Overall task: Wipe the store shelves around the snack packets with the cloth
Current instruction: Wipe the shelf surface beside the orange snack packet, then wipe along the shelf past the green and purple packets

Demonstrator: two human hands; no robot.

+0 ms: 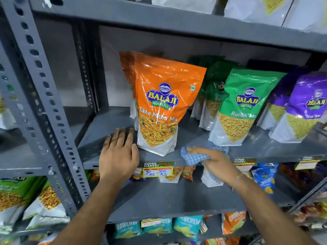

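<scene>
A grey metal shelf [106, 128] carries upright snack packets: an orange Tikha Mitha Mix packet [162, 103] at the left, green packets [242, 106] in the middle and purple ones [307, 106] at the right. My left hand [118, 152] rests flat on the shelf's front edge, fingers spread, its thumb touching the orange packet's lower left corner. My right hand [215, 163] presses a blue checked cloth [194, 156] onto the shelf's front edge, between the orange packet and the nearest green one.
A perforated grey upright [44, 103] stands at the left. Price tags [157, 171] hang on the shelf lip. The shelf below [168, 197] holds small packets at the back; lower shelves carry teal and orange packets. An upper shelf [159, 18] overhangs.
</scene>
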